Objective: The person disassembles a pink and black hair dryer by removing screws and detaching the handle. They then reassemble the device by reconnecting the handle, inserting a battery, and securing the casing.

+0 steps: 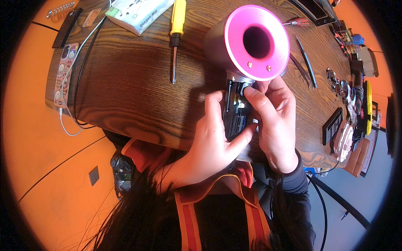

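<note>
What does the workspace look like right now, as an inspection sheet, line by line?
Surface: dark wood-grain table, partly shadowed.
Job's things: hair dryer with pink ring and grey body, its opened handle showing dark inner parts.
Clutter: yellow-handled screwdriver, tissue pack, phone, tweezers, small red-handled screwdriver, black grille part.
Grippers: left hand grips the handle from below; right hand pinches a small part near its top.
Cables: white cable and a black cable by the phone.
Surroundings: orange floor.

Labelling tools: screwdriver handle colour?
Yellow handle, black collar, on the screwdriver lying on the table; head view.
</note>
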Demonstrator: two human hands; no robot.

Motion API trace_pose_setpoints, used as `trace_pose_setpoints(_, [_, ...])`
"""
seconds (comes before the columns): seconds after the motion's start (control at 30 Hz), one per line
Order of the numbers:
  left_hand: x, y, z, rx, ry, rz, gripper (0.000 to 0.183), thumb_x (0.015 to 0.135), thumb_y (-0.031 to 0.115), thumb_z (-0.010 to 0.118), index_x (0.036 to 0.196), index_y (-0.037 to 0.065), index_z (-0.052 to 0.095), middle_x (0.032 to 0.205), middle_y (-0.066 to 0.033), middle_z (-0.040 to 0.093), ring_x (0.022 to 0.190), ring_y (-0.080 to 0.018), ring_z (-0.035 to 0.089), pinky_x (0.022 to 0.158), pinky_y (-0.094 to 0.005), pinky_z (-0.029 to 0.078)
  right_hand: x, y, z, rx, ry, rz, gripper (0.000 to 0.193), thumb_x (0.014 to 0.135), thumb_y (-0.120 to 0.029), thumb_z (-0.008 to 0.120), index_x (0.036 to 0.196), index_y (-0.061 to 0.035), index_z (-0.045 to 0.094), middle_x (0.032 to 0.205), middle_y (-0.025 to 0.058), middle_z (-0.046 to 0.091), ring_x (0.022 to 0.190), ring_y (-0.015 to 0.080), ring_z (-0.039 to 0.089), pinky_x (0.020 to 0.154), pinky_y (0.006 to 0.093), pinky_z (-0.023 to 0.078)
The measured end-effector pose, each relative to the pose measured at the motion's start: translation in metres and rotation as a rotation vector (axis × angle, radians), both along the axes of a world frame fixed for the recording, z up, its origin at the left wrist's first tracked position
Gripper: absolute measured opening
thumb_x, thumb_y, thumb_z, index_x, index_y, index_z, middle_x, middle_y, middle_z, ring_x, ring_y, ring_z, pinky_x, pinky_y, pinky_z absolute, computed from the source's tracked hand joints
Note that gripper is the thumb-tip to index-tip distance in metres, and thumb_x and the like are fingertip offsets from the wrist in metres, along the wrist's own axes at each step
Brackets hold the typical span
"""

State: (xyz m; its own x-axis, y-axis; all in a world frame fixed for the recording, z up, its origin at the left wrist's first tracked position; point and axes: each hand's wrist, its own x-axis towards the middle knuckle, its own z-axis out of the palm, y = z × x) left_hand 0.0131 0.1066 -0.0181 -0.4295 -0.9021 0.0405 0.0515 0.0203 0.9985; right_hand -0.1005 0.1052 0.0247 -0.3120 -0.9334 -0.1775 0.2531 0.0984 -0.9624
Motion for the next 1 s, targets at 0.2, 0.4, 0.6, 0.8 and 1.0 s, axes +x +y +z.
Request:
trace_pose_setpoints(0.2, [0.001,0.000,0.002,0.081,0.017,-0.021,0.056,0.074,0.000,0.064,0.118,-0.003,0.029,0.101,-0.0126,0.055,0.093,-0.0140,0.054,0.082,-0.0274,0.042,-0.008,0.001,0.005,-0.013,0.136,0.070,0.015,0.077,0.004,0.058,0.078,-0.0057,0.047,0.073,-0.0050,0.047,0.069,0.0018,0.046,0.064,0.0170,0.038])
trace_pose_setpoints(0.4, [0.001,0.000,0.002,0.085,0.016,-0.016,0.056,0.074,0.000,0.064,0.118,-0.003,0.029,0.102,-0.0135,0.055,0.094,-0.0151,0.054,0.083,-0.0280,0.042,-0.012,-0.002,0.009,0.066,0.072,0.133,0.013,0.078,0.003,0.059,0.079,-0.0052,0.048,0.072,-0.0049,0.048,0.070,0.0017,0.047,0.066,0.0170,0.039])
trace_pose_setpoints(0.6, [-0.001,0.001,-0.003,-0.026,-0.018,0.032,0.058,0.073,0.007,0.068,0.116,-0.002,0.030,0.089,-0.0168,0.057,0.080,-0.0245,0.060,0.068,-0.0321,0.047,-0.003,0.000,-0.002,0.026,-0.031,0.027,0.016,0.078,0.002,0.060,0.076,-0.0063,0.046,0.071,-0.0051,0.047,0.067,0.0021,0.045,0.064,0.0168,0.038])
trace_pose_setpoints(0.8, [-0.003,0.001,-0.009,-0.137,0.003,0.076,0.060,0.070,0.009,0.070,0.116,-0.002,0.031,0.083,-0.0175,0.058,0.074,-0.0298,0.063,0.063,-0.0341,0.048,0.009,0.006,-0.010,-0.116,0.254,-0.116,0.019,0.077,0.002,0.063,0.081,-0.0054,0.046,0.071,-0.0032,0.045,0.063,0.0033,0.044,0.057,0.0167,0.037])
trace_pose_setpoints(1.0, [-0.006,0.004,-0.009,-0.100,0.085,0.170,0.054,0.074,0.000,0.063,0.118,-0.002,0.032,0.099,-0.0163,0.060,0.090,-0.0214,0.062,0.076,-0.0306,0.049,0.010,0.008,-0.015,-0.254,0.736,-0.130,0.020,0.068,0.000,0.067,0.086,-0.0029,0.061,0.073,0.0064,0.053,0.062,0.0149,0.053,0.055,0.0248,0.043])
